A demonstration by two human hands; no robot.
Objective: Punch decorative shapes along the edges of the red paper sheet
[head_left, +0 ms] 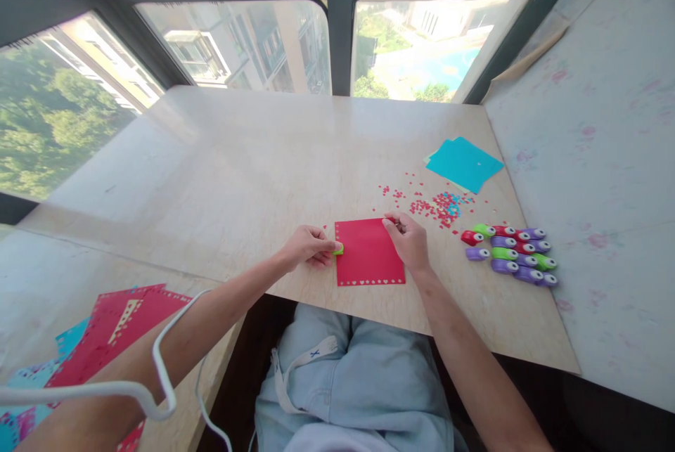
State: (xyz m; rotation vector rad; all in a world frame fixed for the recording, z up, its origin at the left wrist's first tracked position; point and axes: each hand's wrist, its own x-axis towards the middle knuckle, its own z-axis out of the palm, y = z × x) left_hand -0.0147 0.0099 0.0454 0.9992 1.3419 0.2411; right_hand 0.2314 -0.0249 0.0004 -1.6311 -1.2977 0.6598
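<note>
A red paper square (pixel 369 255) lies flat on the pale tabletop, with a row of small punched holes along its lower and left edges. My left hand (pixel 309 247) grips a small green paper punch (pixel 338 249) pressed onto the sheet's left edge. My right hand (pixel 407 240) rests on the sheet's upper right corner, fingers pinching and holding it down.
Several small punches (pixel 509 254) in purple, green and red lie in rows to the right. Red and blue paper bits (pixel 440 204) are scattered behind the sheet, with blue paper squares (pixel 464 164) beyond. Punched red and blue sheets (pixel 108 332) lie at lower left. A white cable (pixel 161 367) crosses my left arm.
</note>
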